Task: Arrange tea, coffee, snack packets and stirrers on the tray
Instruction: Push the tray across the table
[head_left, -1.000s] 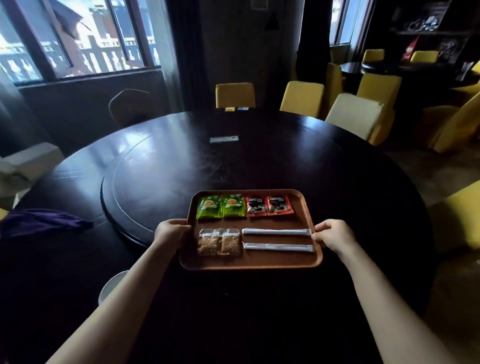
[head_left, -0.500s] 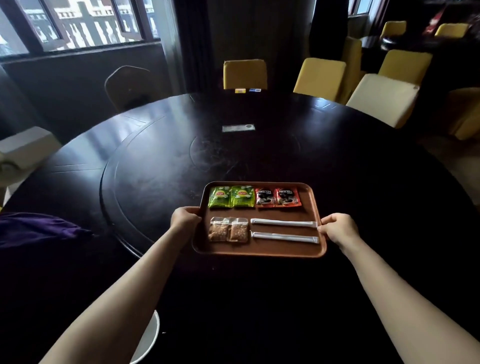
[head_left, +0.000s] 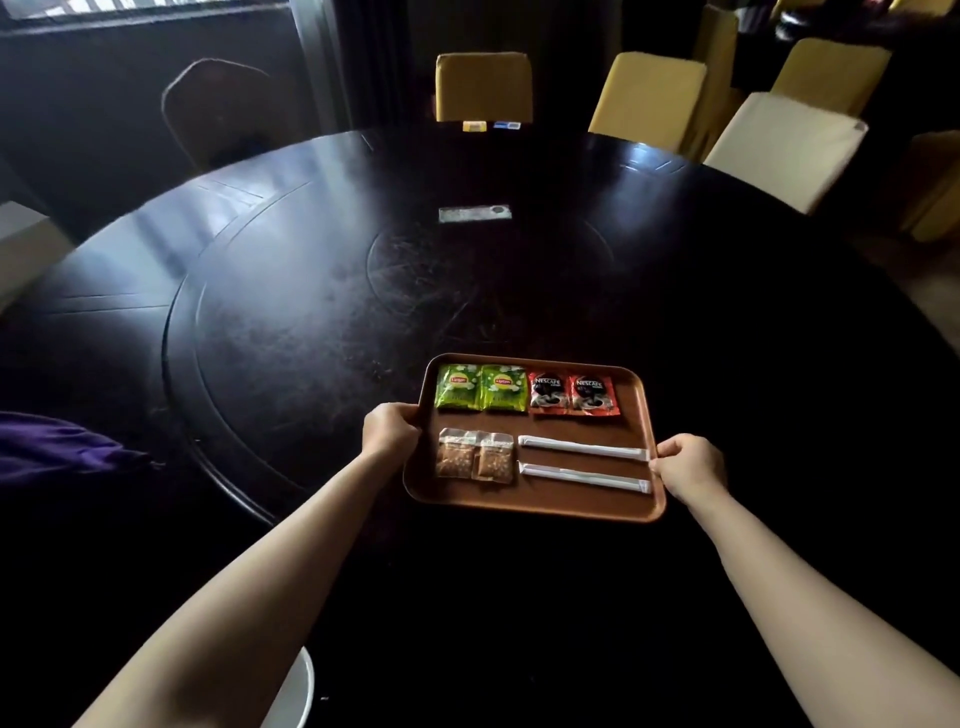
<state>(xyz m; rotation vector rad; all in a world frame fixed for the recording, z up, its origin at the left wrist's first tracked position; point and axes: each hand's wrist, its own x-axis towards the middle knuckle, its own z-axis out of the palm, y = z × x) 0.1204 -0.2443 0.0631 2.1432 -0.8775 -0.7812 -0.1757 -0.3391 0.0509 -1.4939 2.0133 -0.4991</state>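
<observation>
Brown tray (head_left: 535, 506) sits near edge of dark round table (head_left: 311, 291). Left hand (head_left: 389, 428) curled on tray's left rim, right hand (head_left: 688, 465) closed on right rim. Far row: 2 green tea packets (head_left: 480, 387), 2 red coffee packets (head_left: 573, 395). Near row: 2 snack packets (head_left: 475, 457) left, 2 wrapped stirrers (head_left: 584, 462) right.

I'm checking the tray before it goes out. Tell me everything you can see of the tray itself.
The tray is a brown rounded rectangle with a raised rim, smooth, perhaps plastic or wood. It sits level at the near side of the dark round table; whether it rests there or is lifted is unclear. The left hand grips its left rim, the right hand its right. Packets and wrapped stirrers lie in neat rows on it.
</observation>
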